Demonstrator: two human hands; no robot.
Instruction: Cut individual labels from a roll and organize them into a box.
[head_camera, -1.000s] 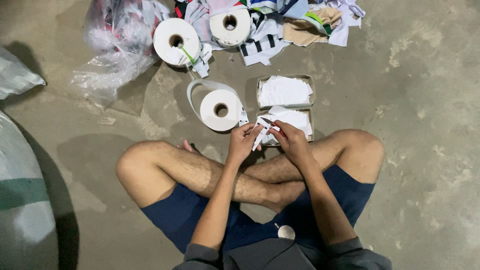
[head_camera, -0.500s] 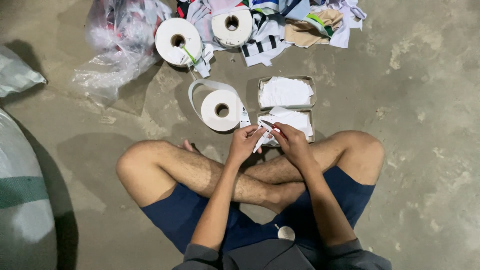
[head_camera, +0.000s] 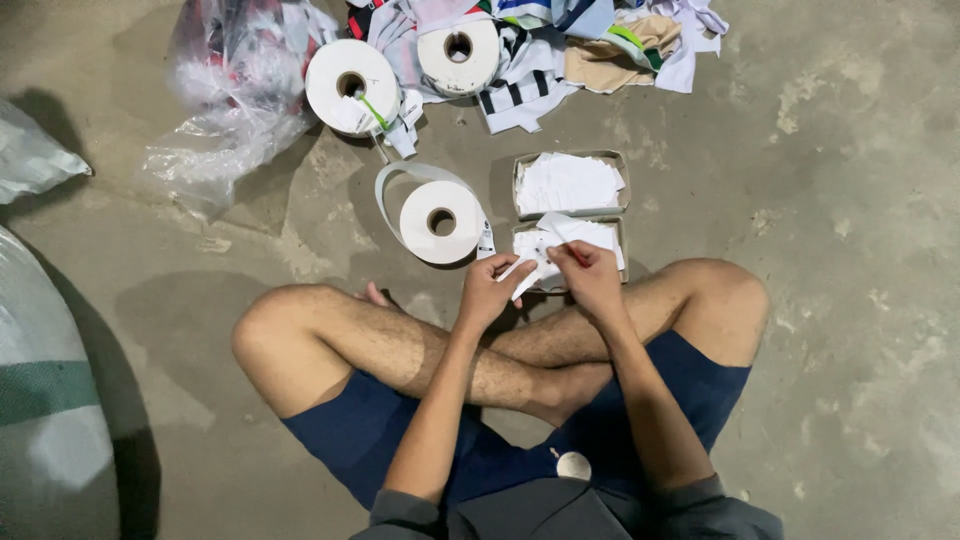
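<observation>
I sit cross-legged on a concrete floor. My left hand (head_camera: 492, 291) and my right hand (head_camera: 585, 275) meet over my shins, both pinching a small white strip of label tape (head_camera: 530, 268). Something small and dark shows at my right fingertips; I cannot tell what it is. Just beyond my hands lies a shallow cardboard tray (head_camera: 617, 232) with white cut pieces, and behind it a second tray (head_camera: 571, 155) filled with more. A white tape roll (head_camera: 440, 220) with a loose loop lies to the left of the trays.
Two more white rolls (head_camera: 352, 87) (head_camera: 458, 55) lie farther back by a heap of striped and coloured fabric (head_camera: 590, 40). A crumpled clear plastic bag (head_camera: 230, 100) is at back left. Large white sacks (head_camera: 45, 400) line the left edge.
My hands stay together on the white strip, with only slight finger motion. The view has shifted a little.
</observation>
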